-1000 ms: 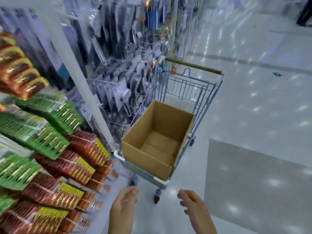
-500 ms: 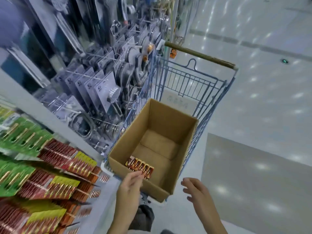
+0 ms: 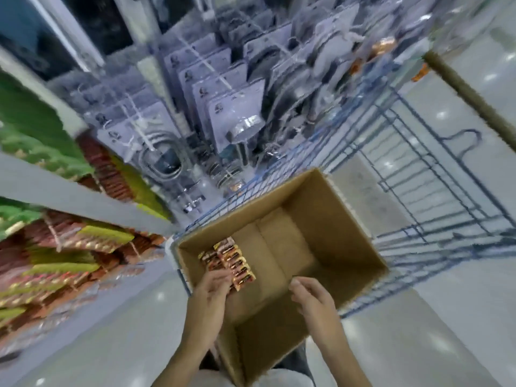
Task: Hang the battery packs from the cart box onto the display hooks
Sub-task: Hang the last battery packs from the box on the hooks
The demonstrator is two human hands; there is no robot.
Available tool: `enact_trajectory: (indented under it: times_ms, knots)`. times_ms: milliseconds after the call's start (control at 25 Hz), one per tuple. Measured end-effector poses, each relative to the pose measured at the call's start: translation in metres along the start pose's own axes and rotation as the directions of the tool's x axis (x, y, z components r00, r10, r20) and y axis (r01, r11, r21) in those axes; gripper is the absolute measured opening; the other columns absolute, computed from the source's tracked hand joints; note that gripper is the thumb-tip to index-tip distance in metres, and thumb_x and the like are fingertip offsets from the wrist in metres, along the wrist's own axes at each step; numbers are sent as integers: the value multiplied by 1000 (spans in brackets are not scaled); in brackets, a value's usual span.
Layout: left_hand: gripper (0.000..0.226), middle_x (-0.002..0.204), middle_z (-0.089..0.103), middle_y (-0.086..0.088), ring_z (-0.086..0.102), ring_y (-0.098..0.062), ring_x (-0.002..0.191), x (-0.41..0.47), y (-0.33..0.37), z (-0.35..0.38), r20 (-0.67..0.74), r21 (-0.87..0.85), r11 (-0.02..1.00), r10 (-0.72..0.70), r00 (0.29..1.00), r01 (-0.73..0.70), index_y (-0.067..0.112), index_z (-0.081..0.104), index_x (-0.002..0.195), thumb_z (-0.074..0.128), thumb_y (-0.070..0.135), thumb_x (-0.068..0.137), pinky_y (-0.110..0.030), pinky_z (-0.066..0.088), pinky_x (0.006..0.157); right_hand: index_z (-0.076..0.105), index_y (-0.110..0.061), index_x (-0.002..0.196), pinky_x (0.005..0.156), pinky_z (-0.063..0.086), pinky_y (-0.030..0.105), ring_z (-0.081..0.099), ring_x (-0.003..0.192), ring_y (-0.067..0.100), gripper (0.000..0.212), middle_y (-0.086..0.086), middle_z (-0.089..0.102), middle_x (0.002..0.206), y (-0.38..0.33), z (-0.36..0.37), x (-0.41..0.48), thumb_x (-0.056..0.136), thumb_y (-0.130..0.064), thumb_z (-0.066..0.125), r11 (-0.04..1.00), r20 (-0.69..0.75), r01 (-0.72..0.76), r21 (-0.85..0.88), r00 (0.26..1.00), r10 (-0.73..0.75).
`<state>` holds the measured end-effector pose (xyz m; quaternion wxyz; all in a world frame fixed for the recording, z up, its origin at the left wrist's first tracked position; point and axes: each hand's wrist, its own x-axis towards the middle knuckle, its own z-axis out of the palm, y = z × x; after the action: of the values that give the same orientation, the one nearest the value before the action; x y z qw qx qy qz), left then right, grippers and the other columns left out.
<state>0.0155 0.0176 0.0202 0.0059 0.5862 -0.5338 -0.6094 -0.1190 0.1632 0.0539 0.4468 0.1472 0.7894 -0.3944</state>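
head view, left hand [image 3: 212, 286] touching battery packs [image 3: 233, 261]

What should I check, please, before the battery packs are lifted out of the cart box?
1. Packs within reach: ok; the battery packs lie in the near left corner of the cardboard box.
2. Left hand on the packs: ok, its fingers touch their near edge; a firm hold cannot be told.
3. Right hand free: ok, it hovers over the box, holding nothing.
4. Box seated in the cart: ok.
5. Number of packs: cannot tell, they overlap.
6. Free display hook: cannot tell, the shelves are blurred.
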Motion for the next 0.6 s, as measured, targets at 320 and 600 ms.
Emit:
enact_trajectory:
  times_ms: [320,600]
  knots:
    - [17,113,65,16,62,-13,115,34,-31,88,-258,-170,965,-238,936,199,32,61,121,57,30,105,-41,47,110,59,-23,115,87,38,25,57,104,15,14,-9,62,101,-38,-16,158,104,-30,55,883,341,182,-432,940,-27]
    - [28,119,71,1,66,-22,111,141,-104,123,-403,-302,909,-394,826,286,24,63,123,70,30,97,-44,50,103,63,-31,114,92,38,23,57,111,11,14,-14,64,108,5,2,215,104,-36,54,766,435,233,-598,898,66]
